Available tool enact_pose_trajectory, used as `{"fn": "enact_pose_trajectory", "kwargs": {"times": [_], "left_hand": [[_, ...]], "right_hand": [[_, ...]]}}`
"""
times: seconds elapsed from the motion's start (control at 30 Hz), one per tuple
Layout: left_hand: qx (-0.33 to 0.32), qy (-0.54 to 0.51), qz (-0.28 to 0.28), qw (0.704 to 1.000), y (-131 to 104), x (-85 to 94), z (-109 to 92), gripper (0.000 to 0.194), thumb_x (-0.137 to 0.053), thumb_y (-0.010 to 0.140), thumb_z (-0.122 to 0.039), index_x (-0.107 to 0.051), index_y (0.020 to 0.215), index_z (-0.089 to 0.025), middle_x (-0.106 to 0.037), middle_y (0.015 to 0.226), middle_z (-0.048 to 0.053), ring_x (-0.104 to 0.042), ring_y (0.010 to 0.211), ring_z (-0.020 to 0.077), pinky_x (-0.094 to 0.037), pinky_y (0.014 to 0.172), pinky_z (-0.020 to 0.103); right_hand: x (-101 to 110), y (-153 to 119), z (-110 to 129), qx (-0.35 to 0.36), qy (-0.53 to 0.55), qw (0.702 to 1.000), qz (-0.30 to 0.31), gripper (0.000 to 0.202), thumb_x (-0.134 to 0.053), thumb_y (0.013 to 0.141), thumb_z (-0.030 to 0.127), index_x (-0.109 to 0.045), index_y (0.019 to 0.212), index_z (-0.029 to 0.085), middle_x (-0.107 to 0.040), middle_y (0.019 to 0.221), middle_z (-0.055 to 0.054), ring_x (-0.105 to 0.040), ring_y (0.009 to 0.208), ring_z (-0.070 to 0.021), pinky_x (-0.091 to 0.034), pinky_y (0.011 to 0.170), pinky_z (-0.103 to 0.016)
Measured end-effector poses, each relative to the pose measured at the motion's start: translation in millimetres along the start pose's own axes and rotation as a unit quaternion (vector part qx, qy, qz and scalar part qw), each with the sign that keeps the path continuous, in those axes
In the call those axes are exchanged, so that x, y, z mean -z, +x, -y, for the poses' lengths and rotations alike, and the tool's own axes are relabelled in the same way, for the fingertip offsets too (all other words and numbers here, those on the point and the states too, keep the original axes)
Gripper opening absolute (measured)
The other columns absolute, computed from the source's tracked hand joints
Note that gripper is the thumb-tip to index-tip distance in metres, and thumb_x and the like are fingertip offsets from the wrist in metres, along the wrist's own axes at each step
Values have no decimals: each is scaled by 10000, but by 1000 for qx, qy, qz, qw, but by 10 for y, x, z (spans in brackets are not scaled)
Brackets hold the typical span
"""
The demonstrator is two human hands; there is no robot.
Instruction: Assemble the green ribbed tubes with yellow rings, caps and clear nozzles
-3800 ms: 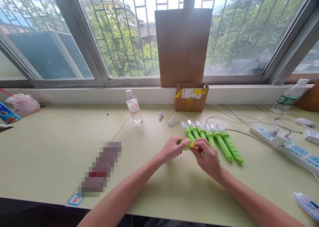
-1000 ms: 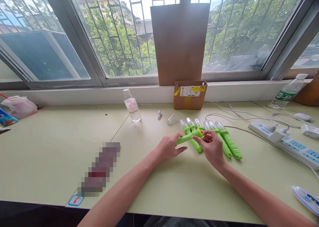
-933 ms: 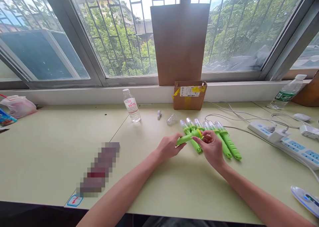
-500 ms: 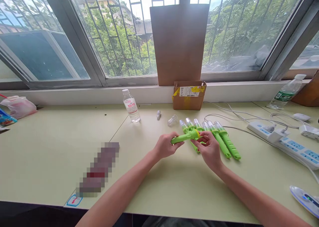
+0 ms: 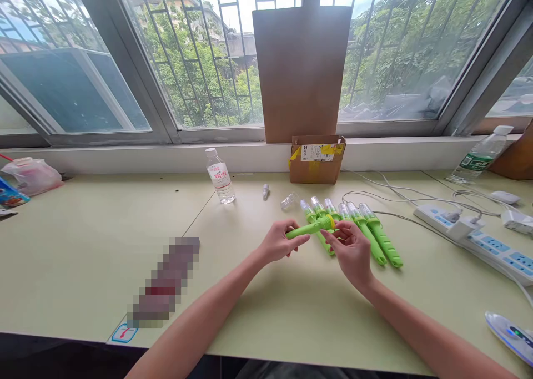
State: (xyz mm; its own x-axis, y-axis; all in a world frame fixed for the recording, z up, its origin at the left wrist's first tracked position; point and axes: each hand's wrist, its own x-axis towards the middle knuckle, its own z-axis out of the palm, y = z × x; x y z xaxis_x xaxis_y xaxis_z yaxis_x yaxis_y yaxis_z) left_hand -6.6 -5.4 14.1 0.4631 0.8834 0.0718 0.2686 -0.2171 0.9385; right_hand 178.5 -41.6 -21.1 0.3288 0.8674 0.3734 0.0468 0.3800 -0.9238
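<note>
My left hand (image 5: 283, 240) is wrapped round a green plastic stick handle (image 5: 306, 230), which tilts slightly up to the right above the table. At its right end is a yellow collar (image 5: 330, 222). The fingers of my right hand (image 5: 352, 248) are pinched together right at that collar; whatever small part lies between them is hidden. Behind and beside the hands lie several green sticks with clear tips (image 5: 383, 240), partly covered by the held handle and my right hand. A loose clear ribbed cap (image 5: 288, 201) and a small whitish bulb-like piece (image 5: 265, 191) rest beyond my left hand.
A water bottle (image 5: 220, 178) and an open cardboard box (image 5: 315, 171) stand toward the window. On the right are a power strip (image 5: 487, 243) with cables, another bottle (image 5: 474, 160) and a white device (image 5: 510, 334). A blurred-out object (image 5: 164, 284) lies at left.
The handle's yellow end has turned slightly toward me and sits a little higher. My left fingers have loosened a little; my right hand stays at the collar with its fingers slightly shifted.
</note>
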Motion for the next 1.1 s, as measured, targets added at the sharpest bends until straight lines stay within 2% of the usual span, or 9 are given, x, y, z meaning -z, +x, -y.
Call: {"fn": "enact_pose_trajectory", "kwargs": {"times": [0.2,0.33,0.43,0.5,0.63,0.7,0.87,1.0,1.1], "left_hand": [[34,-74,53,995,21,50,-30,372,-590,795,-524,-498,746,-167,-550,468,-33,-466,340,84,-331,345,182],[48,-79,70,993,25,57,-45,401,-582,791,-547,-550,772,-148,-546,460,-28,-468,341,87,-341,366,195],[48,-72,81,993,20,64,-69,439,-543,808,-565,-597,781,-130,-485,424,-47,-419,337,66,-328,395,196],[45,-70,91,992,15,74,-89,463,-522,816,-575,-621,777,-125,-429,401,-62,-368,338,53,-308,409,200],[55,-69,116,989,10,104,-114,484,-505,817,-591,-636,765,-128,-380,389,-72,-322,341,53,-273,422,214],[64,-70,125,988,10,118,-114,492,-495,820,-597,-635,764,-129,-375,389,-71,-322,341,56,-267,426,220],[57,-88,142,984,13,119,-104,478,-486,828,-594,-616,779,-136,-335,412,-81,-260,358,47,-196,411,219],[71,-90,103,988,19,103,-110,398,-608,758,-561,-531,830,-178,-333,453,-102,-238,382,44,-146,396,204],[75,-103,88,988,21,122,-110,402,-687,707,-505,-464,859,-207,-377,471,-111,-262,389,44,-153,388,191]], "right_hand": [[-14,-22,9,4,-54,999,0,369,-743,714,389,-535,962,210,-592,628,22,-593,558,-153,-459,398,-230],[-24,-29,7,9,-64,998,15,384,-745,708,376,-491,962,239,-568,653,41,-587,572,-143,-432,363,-199],[-21,-15,-1,6,-66,997,35,379,-729,722,374,-465,966,254,-526,650,56,-575,568,-134,-417,337,-178],[-14,-2,1,12,-69,997,36,377,-726,724,377,-463,966,257,-541,745,36,-575,577,-123,-413,323,-172],[-2,21,24,42,-67,996,38,356,-737,709,377,-480,918,244,-517,1129,-46,-613,673,-121,-435,327,-177],[1,27,34,48,-62,996,48,330,-728,721,381,-483,890,237,-510,1191,-55,-623,695,-127,-454,347,-187],[10,25,49,94,-97,991,26,273,-715,750,368,-513,853,218,-566,1135,-54,-601,639,-108,-500,442,-238],[26,20,87,138,-133,982,5,216,-692,778,359,-538,826,215,-552,1035,-38,-583,655,-109,-512,493,-254],[41,17,107,150,-134,979,17,197,-684,785,357,-547,801,216,-554,969,-32,-582,689,-125,-516,503,-255]]}}
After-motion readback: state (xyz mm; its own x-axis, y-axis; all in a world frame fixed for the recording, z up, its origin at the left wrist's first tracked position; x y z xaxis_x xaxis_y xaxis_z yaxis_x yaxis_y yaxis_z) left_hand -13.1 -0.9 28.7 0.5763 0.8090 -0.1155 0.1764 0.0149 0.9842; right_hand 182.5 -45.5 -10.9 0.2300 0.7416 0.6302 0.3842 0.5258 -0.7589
